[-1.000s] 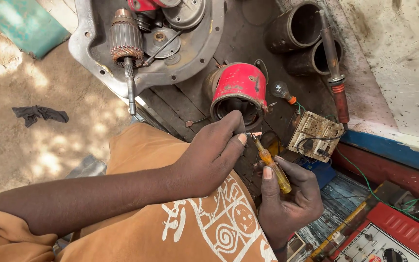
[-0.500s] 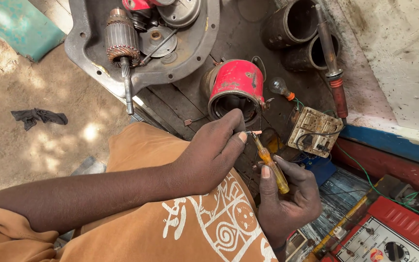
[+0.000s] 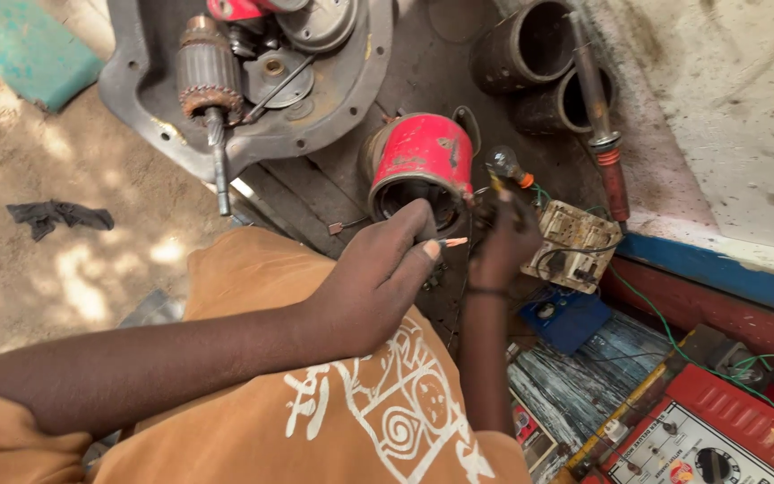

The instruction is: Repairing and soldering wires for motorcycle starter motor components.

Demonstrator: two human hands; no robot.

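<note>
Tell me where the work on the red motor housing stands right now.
Done: the armature is out and lies in the grey cover with other loose parts. In hand: the left hand pinches a thin wire end at the red housing, and the right hand reaches in beside it under a small bulb. Left: the housing is open and empty, so nothing is reassembled yet.

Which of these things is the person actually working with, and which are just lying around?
In hand:
left hand, pinching a thin red-tipped wire
right hand
red cylindrical metal motor housing
small clear glass bulb

Lying about:
copper-wound armature
grey metal cover plate
two dark metal cylinders
red meter box
</note>
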